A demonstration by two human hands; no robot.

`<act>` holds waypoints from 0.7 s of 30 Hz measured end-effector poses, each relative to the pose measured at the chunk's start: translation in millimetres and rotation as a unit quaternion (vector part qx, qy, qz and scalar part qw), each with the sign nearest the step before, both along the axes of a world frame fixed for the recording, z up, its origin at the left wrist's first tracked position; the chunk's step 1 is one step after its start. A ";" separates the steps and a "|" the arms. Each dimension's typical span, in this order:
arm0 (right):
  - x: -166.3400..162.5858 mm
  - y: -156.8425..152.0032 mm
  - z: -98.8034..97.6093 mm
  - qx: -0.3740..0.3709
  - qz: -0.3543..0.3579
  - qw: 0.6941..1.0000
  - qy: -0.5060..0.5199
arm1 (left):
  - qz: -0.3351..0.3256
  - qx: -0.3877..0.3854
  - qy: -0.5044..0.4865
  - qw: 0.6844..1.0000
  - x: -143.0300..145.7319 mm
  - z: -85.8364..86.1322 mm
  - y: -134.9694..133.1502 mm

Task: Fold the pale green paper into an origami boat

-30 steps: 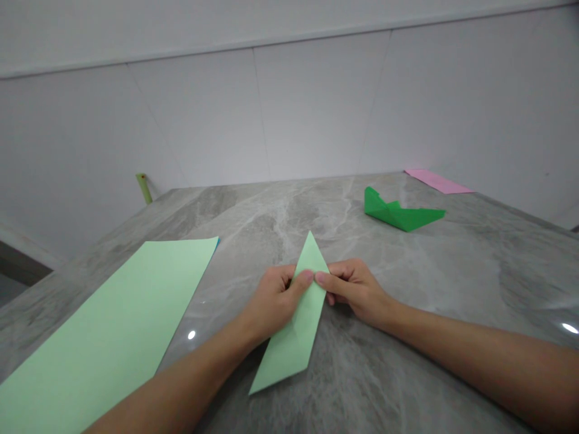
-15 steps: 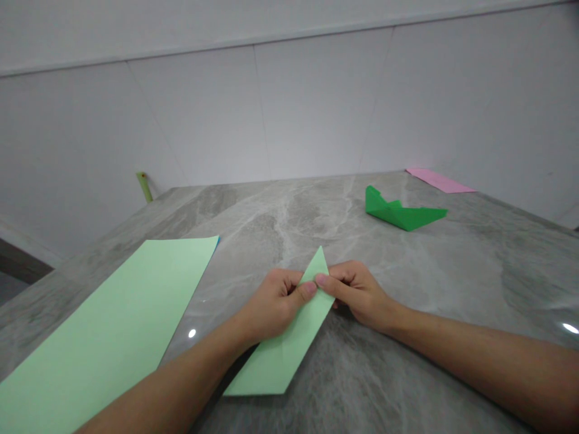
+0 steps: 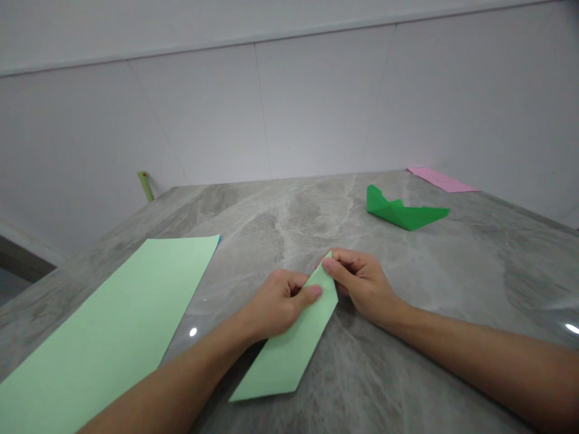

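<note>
A folded strip of light green paper [image 3: 289, 349] slants up and away from me, with a pointed tip at its far end. My left hand [image 3: 283, 304] pinches it near the upper part, thumb on top and fingers behind. At the tip, my right hand [image 3: 359, 280] grips the paper between thumb and fingers. The fingers under the paper are partly hidden. Left of my forearm lies a stack of light green sheets [image 3: 122, 313], with a blue edge peeking out at its far right corner.
A green folded paper boat [image 3: 402, 214] sits farther back on the right of the grey marble table [image 3: 253, 211]. Behind it, pink paper [image 3: 441, 179] lies by the wall. A yellow-green strip [image 3: 145, 185] stands at the back left edge.
My right hand has slid up from the strip's side to its tip. The strip has shifted slightly to the right, with its near end turned a little. My left hand keeps its pinch.
</note>
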State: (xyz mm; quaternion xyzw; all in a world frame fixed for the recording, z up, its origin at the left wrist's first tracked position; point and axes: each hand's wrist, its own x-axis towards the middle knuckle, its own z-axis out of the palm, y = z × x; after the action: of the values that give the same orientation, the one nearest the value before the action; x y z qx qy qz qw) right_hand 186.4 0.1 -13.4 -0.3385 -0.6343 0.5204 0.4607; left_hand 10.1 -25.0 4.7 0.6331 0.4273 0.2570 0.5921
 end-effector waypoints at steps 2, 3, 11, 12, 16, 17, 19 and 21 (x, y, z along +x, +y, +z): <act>-0.3 3.6 -1.0 -0.024 -0.016 0.999 0.024 | 0.000 -0.064 -0.066 0.996 0.6 2.5 1.1; -0.5 5.6 -1.8 -0.032 -0.029 0.998 0.039 | -0.002 -0.104 -0.112 0.988 0.7 3.8 2.1; -1.1 11.9 -4.4 -0.084 -0.031 0.989 0.118 | -0.006 -0.200 -0.262 0.944 -4.0 2.3 9.3; -0.7 11.7 -4.6 -0.084 -0.018 0.989 0.122 | 0.004 -0.186 -0.253 0.949 -4.2 1.0 9.5; 1.3 10.2 -5.4 -0.050 0.010 0.995 0.090 | 0.100 -0.115 -0.191 0.970 -1.8 -1.3 10.4; 1.5 9.4 -5.2 -0.041 0.017 0.996 0.073 | 0.128 -0.102 -0.180 0.970 -0.6 -1.0 10.7; 1.3 7.2 -4.1 -0.030 0.035 0.998 0.045 | 0.169 -0.091 -0.166 0.967 1.9 -0.4 11.0; 0.3 4.7 -2.8 -0.023 0.049 0.998 0.021 | 0.186 -0.077 -0.159 0.967 3.6 -0.4 11.0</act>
State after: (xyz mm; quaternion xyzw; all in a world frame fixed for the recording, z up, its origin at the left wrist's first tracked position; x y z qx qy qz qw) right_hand 186.7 4.8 -16.2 -0.3063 -0.6282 0.5641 0.4398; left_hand 13.7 -14.0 4.3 0.4459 0.4568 0.4261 0.6411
